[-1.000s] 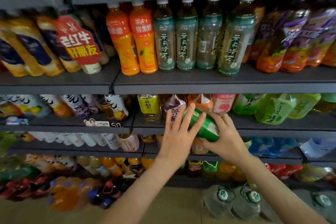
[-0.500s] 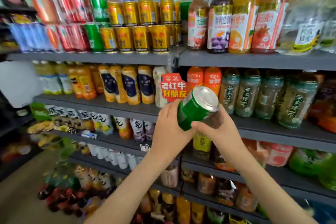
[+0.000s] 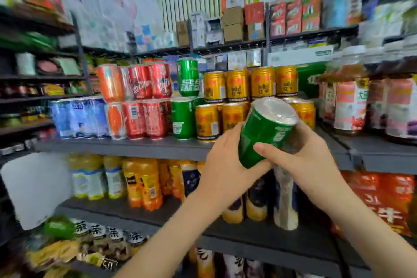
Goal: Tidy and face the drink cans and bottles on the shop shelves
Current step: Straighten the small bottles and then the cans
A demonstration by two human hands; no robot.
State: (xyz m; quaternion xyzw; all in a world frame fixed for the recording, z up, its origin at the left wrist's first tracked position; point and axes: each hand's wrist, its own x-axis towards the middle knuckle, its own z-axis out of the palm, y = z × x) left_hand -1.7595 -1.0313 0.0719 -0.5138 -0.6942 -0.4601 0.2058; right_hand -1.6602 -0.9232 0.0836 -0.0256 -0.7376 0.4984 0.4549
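A green can (image 3: pixel 265 130) is held tilted in front of the can shelf (image 3: pixel 126 145), its silver end facing up and to the right. My left hand (image 3: pixel 222 165) cups its lower left side. My right hand (image 3: pixel 300 160) grips it from the right, thumb across the green wall. Behind it stand two stacked green cans (image 3: pixel 184 106), gold cans (image 3: pixel 237 99) in two tiers, and red cans (image 3: pixel 146 101) to the left.
Blue cans (image 3: pixel 76 117) and orange cans (image 3: pixel 112 101) fill the shelf's left end. Juice bottles (image 3: pixel 352 106) stand to the right. Orange and yellow bottles (image 3: pixel 140 181) line the shelf below. Boxes (image 3: pixel 234 22) sit on the top shelf.
Both hands have lifted the green can from the lower bottle shelves up to the level of the can shelf. The view has swung upward with them.
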